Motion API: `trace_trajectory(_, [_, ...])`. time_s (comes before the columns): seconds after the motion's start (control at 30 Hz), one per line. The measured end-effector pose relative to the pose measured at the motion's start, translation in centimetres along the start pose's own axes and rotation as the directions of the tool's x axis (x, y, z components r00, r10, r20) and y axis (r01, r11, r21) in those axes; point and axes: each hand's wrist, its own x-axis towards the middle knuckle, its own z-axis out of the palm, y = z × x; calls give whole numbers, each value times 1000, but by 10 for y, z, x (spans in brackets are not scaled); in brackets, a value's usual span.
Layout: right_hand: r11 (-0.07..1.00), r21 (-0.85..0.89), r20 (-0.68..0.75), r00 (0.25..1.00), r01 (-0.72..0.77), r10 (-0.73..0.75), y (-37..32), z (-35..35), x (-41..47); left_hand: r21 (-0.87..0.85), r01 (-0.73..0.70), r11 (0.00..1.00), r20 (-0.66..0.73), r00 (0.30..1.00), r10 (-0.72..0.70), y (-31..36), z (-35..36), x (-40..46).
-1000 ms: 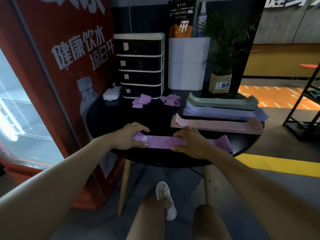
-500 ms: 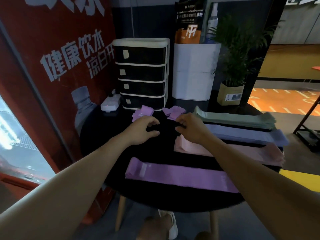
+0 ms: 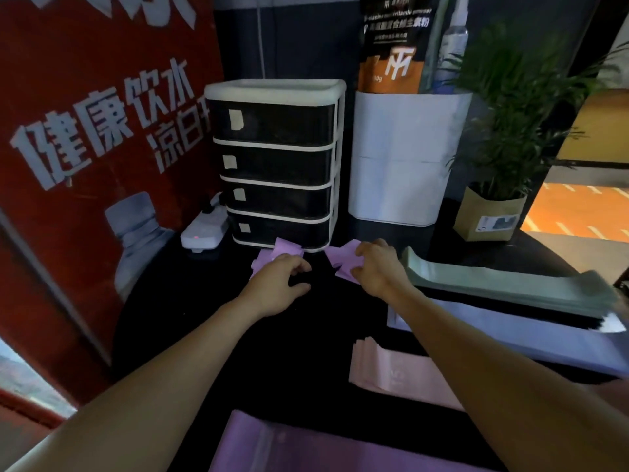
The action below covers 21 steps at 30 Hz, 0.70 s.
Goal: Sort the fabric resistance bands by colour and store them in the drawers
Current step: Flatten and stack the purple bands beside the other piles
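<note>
Both hands moved forward to the black four-drawer white-framed cabinet [image 3: 275, 165]: left hand [image 3: 277, 284] loosely curled, holding nothing (over folded purple fabric band [image 3: 263, 258]); right hand [image 3: 377, 267] pinches another folded purple band [image 3: 342, 258].

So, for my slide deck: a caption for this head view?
Both hands reach for folded purple bands before closed black drawers.

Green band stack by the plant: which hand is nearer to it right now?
Right. The right hand is just beside the near end of the green band stack, on a folded purple band. The left hand is farther off, across the table toward the drawer unit.
</note>
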Motion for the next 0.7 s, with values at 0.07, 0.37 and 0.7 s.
trace_trajectory(0.07, [1000,-4,35,999,-2,2,1,3,5,2,7,1000,10,1000,-7,-4,4,5])
trace_trajectory(0.37, [945,314,-130,990,89,-50,-14,-22,10,-127,-25,992,-57,998,18,9,-3,9])
trace_trajectory(0.7, [684,652,-324,936,327,-139,-76,-102,-15,-427,-161,890,-242,968,59,80,-58,-5])
